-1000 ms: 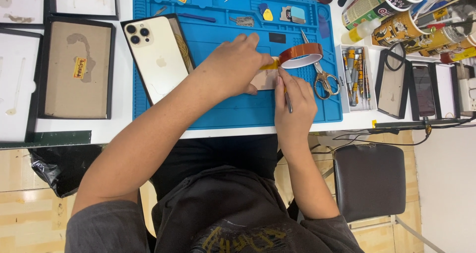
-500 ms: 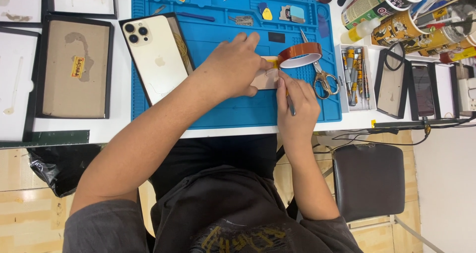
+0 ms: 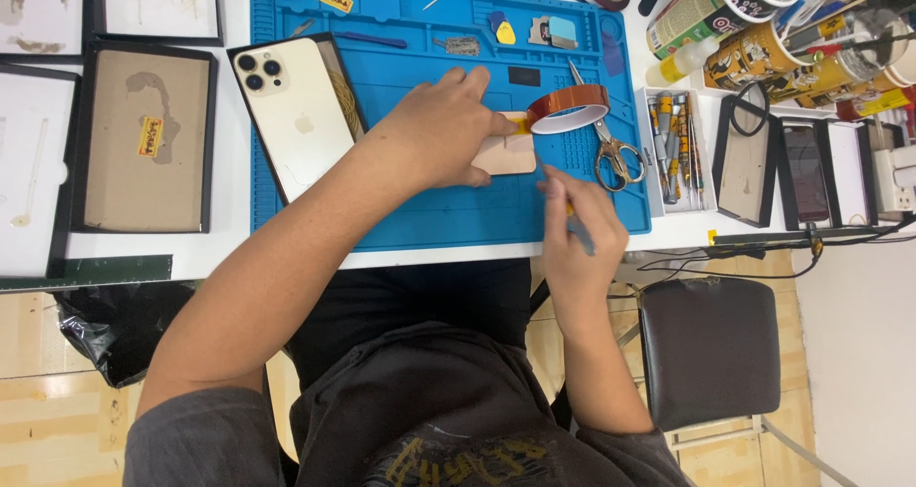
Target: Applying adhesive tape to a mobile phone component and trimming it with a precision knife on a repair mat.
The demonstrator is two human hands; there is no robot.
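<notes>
One phone (image 3: 291, 115) lay face down on the blue mat (image 3: 410, 215), with one small tan part (image 3: 508, 155), one roll of amber tape (image 3: 570, 107) and one pair of scissors (image 3: 611, 144). Two hands worked there. One rack of screwdrivers (image 3: 673, 148) sat at the mat's 3 o'clock edge, and two dark trays (image 3: 143, 139) lay at its 9 o'clock side.

The left hand (image 3: 444, 134) lay flat over the tan part, fingers spread and pressing down; the part stuck out from under the palm toward 3 o'clock. The right hand (image 3: 577, 220) sat at 5 o'clock from the part, fingers curled closed round a thin grey tool (image 3: 579, 234), with the tip pointing toward 11 o'clock at the part's near edge. Whether the tip touched it could not be told.

The part was a small rounded rectangle, pale tan and flat. A strip of yellow tape (image 3: 518, 124) ran from its 12 o'clock edge to the roll, which stood just beside it at 1 o'clock. The scissors lay at 3 o'clock from the part, handles toward the person.
</notes>
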